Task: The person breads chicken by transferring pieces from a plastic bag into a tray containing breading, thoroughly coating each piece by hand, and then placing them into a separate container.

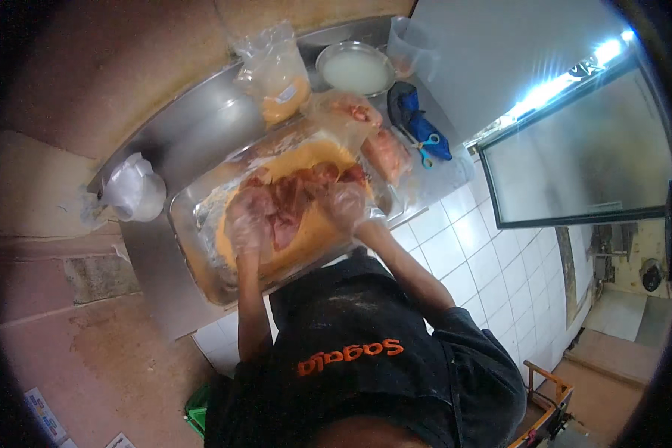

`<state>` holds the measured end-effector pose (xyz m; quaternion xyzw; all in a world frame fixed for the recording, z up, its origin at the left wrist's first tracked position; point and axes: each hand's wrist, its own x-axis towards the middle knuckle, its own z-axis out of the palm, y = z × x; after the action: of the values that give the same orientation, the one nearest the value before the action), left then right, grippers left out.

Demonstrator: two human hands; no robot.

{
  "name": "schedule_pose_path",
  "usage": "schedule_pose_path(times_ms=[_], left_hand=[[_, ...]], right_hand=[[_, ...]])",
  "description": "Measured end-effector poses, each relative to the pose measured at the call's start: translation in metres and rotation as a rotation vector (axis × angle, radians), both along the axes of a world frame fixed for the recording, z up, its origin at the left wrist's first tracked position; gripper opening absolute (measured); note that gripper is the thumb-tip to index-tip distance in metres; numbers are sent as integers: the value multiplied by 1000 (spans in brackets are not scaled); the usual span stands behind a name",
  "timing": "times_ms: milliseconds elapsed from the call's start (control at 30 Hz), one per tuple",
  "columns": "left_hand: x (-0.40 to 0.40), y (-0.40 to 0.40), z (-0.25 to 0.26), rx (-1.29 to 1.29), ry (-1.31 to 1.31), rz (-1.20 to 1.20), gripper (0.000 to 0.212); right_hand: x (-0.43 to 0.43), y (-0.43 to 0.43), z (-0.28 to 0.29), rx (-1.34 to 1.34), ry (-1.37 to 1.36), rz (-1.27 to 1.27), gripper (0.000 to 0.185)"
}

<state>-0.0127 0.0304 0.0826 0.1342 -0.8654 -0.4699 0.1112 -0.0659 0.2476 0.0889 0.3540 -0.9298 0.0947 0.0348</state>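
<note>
A rectangular metal tray (197,283) lies before me, with orange powder (308,238) and paler powder spread inside. Dark red raw meat (288,204) stretches across the powder between my hands. My left hand (250,218), in a clear plastic glove, grips the meat at its left end. On the right side, my right hand (343,203), gloved the same way, holds another part of it. Both hands are somewhat blurred, and the gloves and meat hide the fingertips.
Behind the tray stand a plastic bag of orange powder (284,101), a round metal bowl of whitish liquid (355,70) and a clear jug (409,47). Bagged raw meat (386,154), turquoise-handled scissors (429,150) and a blue cloth item (428,131) lie right. A white container (137,193) stands left.
</note>
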Motion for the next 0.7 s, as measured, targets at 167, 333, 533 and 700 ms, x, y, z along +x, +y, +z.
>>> schedule_pose_path(times_ms=[167, 333, 533, 700], left_hand=[[-6, 30, 18, -65, -156, 23, 12], [-20, 67, 31, -96, 102, 133, 11], [-15, 79, 20, -58, 73, 245, 13], [-2, 74, 25, 9, 110, 269, 16]], right_hand=[[-18, 45, 70, -531, -206, -2, 30], [-74, 69, 88, -190, 34, -228, 33], [-141, 48, 16, -147, 345, 26, 38], [-178, 56, 4, -73, 177, 29, 35]])
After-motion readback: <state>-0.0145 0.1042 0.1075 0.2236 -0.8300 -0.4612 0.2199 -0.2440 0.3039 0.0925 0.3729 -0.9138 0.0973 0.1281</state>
